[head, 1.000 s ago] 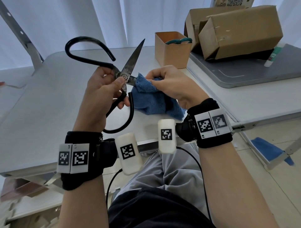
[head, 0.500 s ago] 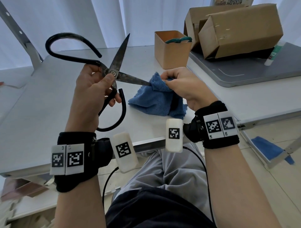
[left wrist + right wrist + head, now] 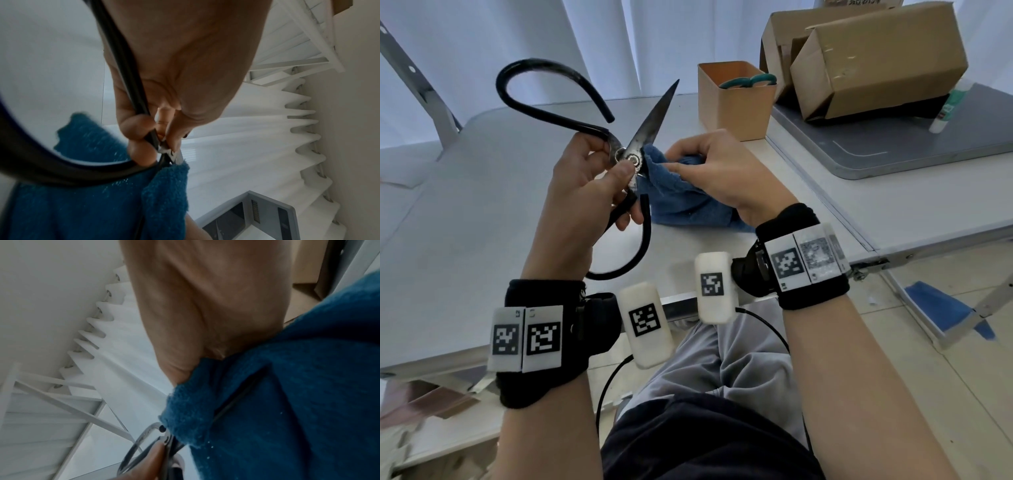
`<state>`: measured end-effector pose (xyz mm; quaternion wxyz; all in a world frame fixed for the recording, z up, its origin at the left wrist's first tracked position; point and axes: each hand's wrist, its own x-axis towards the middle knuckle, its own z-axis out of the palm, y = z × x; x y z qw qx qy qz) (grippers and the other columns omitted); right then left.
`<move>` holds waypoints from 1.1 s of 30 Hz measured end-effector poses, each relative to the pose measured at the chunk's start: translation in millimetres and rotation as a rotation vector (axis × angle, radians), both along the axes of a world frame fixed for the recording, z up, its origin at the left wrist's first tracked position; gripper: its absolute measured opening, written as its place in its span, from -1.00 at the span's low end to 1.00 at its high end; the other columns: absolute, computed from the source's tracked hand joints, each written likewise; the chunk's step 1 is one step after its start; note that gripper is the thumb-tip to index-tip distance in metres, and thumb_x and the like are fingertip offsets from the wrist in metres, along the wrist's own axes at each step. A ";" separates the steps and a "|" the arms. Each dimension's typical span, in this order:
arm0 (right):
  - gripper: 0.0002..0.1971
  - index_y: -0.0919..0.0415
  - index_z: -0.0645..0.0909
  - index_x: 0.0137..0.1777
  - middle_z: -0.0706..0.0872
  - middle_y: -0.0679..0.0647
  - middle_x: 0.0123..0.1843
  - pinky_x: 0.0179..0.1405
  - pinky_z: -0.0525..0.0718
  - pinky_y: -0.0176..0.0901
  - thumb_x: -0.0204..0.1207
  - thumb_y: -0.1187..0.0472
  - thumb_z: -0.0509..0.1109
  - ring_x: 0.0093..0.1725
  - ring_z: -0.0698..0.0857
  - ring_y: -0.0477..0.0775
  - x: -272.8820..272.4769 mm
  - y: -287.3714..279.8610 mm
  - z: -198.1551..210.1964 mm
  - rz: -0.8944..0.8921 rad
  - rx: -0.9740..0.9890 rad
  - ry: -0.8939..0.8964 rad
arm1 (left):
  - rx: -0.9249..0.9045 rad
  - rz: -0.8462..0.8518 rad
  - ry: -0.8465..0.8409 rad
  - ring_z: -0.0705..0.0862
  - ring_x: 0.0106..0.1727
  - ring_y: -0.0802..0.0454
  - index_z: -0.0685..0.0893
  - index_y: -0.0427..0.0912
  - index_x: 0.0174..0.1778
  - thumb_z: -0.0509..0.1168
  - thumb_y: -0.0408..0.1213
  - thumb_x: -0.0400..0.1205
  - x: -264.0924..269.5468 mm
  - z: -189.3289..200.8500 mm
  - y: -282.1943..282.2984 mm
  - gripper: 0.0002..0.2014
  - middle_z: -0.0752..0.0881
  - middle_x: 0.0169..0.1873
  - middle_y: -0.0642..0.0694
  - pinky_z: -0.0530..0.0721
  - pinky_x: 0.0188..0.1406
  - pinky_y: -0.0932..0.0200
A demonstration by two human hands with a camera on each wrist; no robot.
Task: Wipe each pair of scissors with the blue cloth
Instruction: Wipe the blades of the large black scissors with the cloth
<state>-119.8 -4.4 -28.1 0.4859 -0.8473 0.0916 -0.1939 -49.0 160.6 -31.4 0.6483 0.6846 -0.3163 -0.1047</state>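
Note:
Large black-handled scissors (image 3: 643, 137) are held up over the table with their blades spread. My left hand (image 3: 599, 178) grips them at the pivot, thumb on the screw; its fingers (image 3: 139, 129) curl round the black handle (image 3: 127, 81). One blade points up and away. The other blade is hidden inside the blue cloth (image 3: 681, 198), which my right hand (image 3: 709, 164) pinches around it close to the pivot. The cloth (image 3: 287, 394) hangs from that hand down to the table. A second pair with green handles (image 3: 748, 81) sticks out of a small cardboard box (image 3: 732, 102).
Bigger cardboard boxes (image 3: 876, 58) lie on a grey board (image 3: 928, 144) at the back right, with a glue stick (image 3: 952, 102) beside them. White table (image 3: 465, 205) stretches to the left; its front edge is by my lap. White curtains hang behind.
The cloth in my right hand slid from the blade's tip back toward the pivot, covering the lower blade again. The scissors shifted right and slightly lower.

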 end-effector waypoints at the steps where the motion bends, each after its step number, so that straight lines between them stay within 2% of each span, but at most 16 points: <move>1: -0.89 0.17 0.79 -0.15 0.72 -0.10 -0.31 -0.17 0.56 -0.43 0.56 0.19 0.48 -0.28 0.63 -0.31 -0.3 0.1 -0.2 -0.009 -0.005 0.010 | -0.002 0.005 0.004 0.59 -0.53 -0.16 0.47 -0.23 0.13 0.23 -0.42 0.73 0.0 -0.6 -0.4 -0.90 0.65 -0.30 -0.04 0.44 -0.56 0.10; 6: -0.86 0.12 0.74 -0.18 0.62 -0.15 -0.39 -0.37 0.44 -0.55 0.61 0.21 0.42 -0.44 0.55 -0.38 -5.2 -3.5 2.1 -0.048 -0.062 0.101 | -0.022 0.038 0.020 0.60 -0.53 -0.15 0.48 -0.24 0.12 0.23 -0.42 0.73 1.7 -2.0 0.1 -0.91 0.64 -0.31 -0.05 0.45 -0.57 0.12; 9: -0.85 0.12 0.74 -0.17 0.61 -0.12 -0.37 -0.37 0.44 -0.56 0.62 0.20 0.40 -0.39 0.55 -0.30 -8.8 -6.7 2.5 -0.068 -0.062 0.137 | -0.032 0.049 0.021 0.60 -0.53 -0.13 0.48 -0.21 0.10 0.23 -0.41 0.73 4.0 -0.9 3.6 -0.92 0.61 -0.31 -0.10 0.47 -0.56 0.15; 12: -0.85 0.10 0.75 -0.19 0.62 -0.11 -0.35 -0.28 0.50 -0.46 0.61 0.18 0.42 -0.29 0.56 -0.23 -11.9 -11.3 0.0 -0.103 -0.028 0.154 | -0.042 0.077 0.017 0.61 -0.51 -0.09 0.47 -0.19 0.07 0.23 -0.40 0.73 7.5 -0.7 7.3 -0.93 0.60 -0.29 -0.14 0.47 -0.56 0.16; 15: -0.86 0.16 0.77 -0.18 0.71 0.00 -0.27 -0.10 0.71 -0.21 0.59 0.17 0.46 -0.15 0.68 -0.07 -14.1 -21.0 -4.0 -0.162 0.013 0.148 | -0.058 0.124 0.024 0.62 -0.50 -0.07 0.47 -0.19 0.04 0.23 -0.38 0.72 12.9 0.6 11.9 -0.94 0.61 -0.33 -0.08 0.47 -0.56 0.17; 17: -0.87 0.23 0.79 -0.13 0.77 0.10 -0.19 0.04 0.75 -0.06 0.58 0.21 0.45 -0.05 0.73 0.04 -15.1 -29.1 -8.3 -0.224 0.059 0.122 | -0.081 0.159 0.032 0.63 -0.49 -0.04 0.48 -0.20 0.06 0.22 -0.38 0.73 17.5 2.8 16.5 -0.96 0.62 -0.37 -0.02 0.46 -0.57 0.19; 21: -0.82 0.13 0.72 -0.09 0.75 0.01 -0.22 -0.06 0.73 -0.18 0.61 0.36 0.32 -0.10 0.74 -0.04 -13.5 -40.0 -12.6 -0.395 0.197 -0.079 | -0.099 0.184 0.025 0.63 -0.49 -0.03 0.50 -0.17 0.05 0.22 -0.36 0.73 23.0 8.7 22.2 -0.97 0.63 -0.36 0.03 0.47 -0.56 0.19; 23: -0.74 0.17 0.67 0.09 0.75 0.10 -0.04 -0.07 0.70 -0.26 0.62 0.44 0.20 0.00 0.73 0.00 -9.5 -42.2 -12.0 -0.424 0.279 -0.127 | -0.102 0.177 0.020 0.64 -0.49 -0.03 0.50 -0.17 0.04 0.23 -0.36 0.73 23.1 10.8 21.5 -0.97 0.64 -0.36 0.03 0.48 -0.56 0.19; 25: -0.66 0.16 0.60 0.28 0.70 0.15 0.19 0.04 0.71 -0.25 0.63 0.45 0.15 0.18 0.69 0.05 -6.5 -41.0 -10.9 -0.409 0.321 -0.077 | -0.097 0.168 0.011 0.65 -0.49 -0.04 0.49 -0.19 0.05 0.23 -0.36 0.73 22.6 11.8 18.6 -0.95 0.64 -0.32 -0.02 0.50 -0.54 0.18; 27: -0.61 0.13 0.55 0.35 0.66 0.12 0.26 0.24 0.69 -0.10 0.63 0.44 0.12 0.26 0.65 0.05 -5.5 -37.7 -9.9 -0.416 0.330 -0.042 | -0.086 0.164 -0.004 0.66 -0.48 -0.05 0.47 -0.19 0.09 0.25 -0.35 0.73 22.2 12.4 15.4 -0.92 0.64 -0.25 -0.08 0.53 -0.52 0.17; 29: -0.59 0.13 0.57 0.35 0.67 0.06 0.24 0.32 0.65 -0.02 0.59 0.45 0.12 0.26 0.64 0.03 -6.3 -34.3 -6.8 -0.468 0.326 -0.076 | -0.069 0.160 -0.031 0.69 -0.46 -0.06 0.46 -0.15 0.13 0.26 -0.32 0.72 21.7 13.7 12.4 -0.87 0.66 -0.18 -0.11 0.57 -0.49 0.16; 31: -0.61 0.14 0.63 0.28 0.67 0.00 0.19 0.34 0.61 -0.08 0.58 0.45 0.13 0.25 0.63 -0.04 -7.0 -30.2 -2.2 -0.549 0.274 -0.152 | -0.049 0.143 -0.068 0.72 -0.43 -0.07 0.46 -0.10 0.15 0.26 -0.30 0.73 20.9 16.7 9.5 -0.86 0.67 -0.14 -0.13 0.61 -0.45 0.15; 33: -0.68 0.15 0.69 0.15 0.72 0.00 0.13 0.29 0.63 -0.15 0.59 0.42 0.17 0.18 0.65 -0.06 -6.9 -25.6 2.2 -0.582 0.249 -0.251 | -0.030 0.125 -0.106 0.75 -0.41 -0.08 0.47 -0.07 0.16 0.28 -0.27 0.73 19.0 20.2 6.0 -0.86 0.69 -0.07 -0.18 0.64 -0.41 0.16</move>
